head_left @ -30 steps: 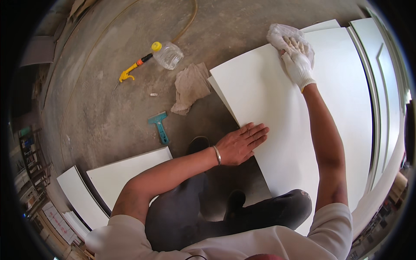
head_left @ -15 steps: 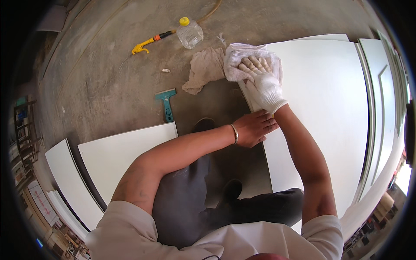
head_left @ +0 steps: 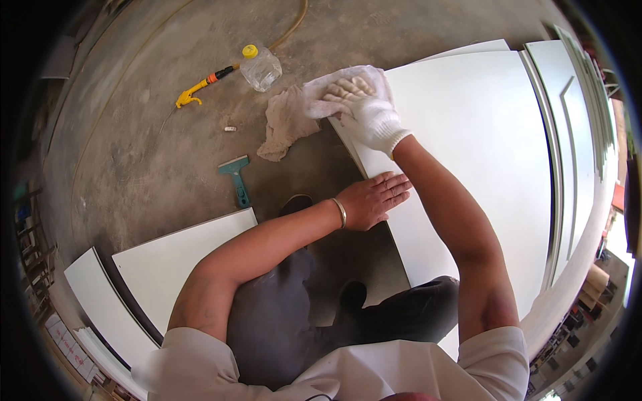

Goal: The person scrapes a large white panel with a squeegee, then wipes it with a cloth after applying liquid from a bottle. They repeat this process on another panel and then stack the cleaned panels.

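While my left hand (head_left: 371, 202) lies flat on a white board (head_left: 478, 150), my right hand (head_left: 373, 119) (gloved) spreads over a cloth (head_left: 371, 75).

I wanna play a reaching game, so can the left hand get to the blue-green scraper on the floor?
Probably yes. The bare left hand lies at the edge of the white panel, apparently holding nothing, and the scraper lies uncovered to its left. Only a dark shoe is near the path.

Soft light, white panel (head_left: 468, 167) bright, glare far right; edges bent, corners black
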Demonstrator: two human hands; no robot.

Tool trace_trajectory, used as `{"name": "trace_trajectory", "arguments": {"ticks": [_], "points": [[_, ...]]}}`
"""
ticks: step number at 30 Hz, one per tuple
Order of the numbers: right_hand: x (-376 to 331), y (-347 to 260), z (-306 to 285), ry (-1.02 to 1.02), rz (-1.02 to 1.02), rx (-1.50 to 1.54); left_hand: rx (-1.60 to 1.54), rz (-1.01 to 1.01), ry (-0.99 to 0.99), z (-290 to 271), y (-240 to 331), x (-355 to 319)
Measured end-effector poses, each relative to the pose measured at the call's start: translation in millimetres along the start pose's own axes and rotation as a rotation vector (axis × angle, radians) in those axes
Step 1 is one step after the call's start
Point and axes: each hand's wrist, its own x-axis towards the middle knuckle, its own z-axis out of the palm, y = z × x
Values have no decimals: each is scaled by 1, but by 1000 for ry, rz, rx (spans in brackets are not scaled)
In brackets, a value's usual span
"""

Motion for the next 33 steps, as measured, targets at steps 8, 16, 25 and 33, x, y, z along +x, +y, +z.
{"name": "trace_trajectory", "arguments": {"ticks": [8, 16, 25, 33], "points": [[-18, 79, -57, 152, 384, -216, 38, -30, 7, 3, 4, -7], [-35, -59, -17, 55, -157, 115, 36, 5, -122, -14, 16, -20], [-184, -101, -41, -173, -10, 95, -637, -278, -665, -86, 45, -81], [-46, -62, -6, 154, -50, 8, -318, -743, 119, -153, -37, -92]]}}
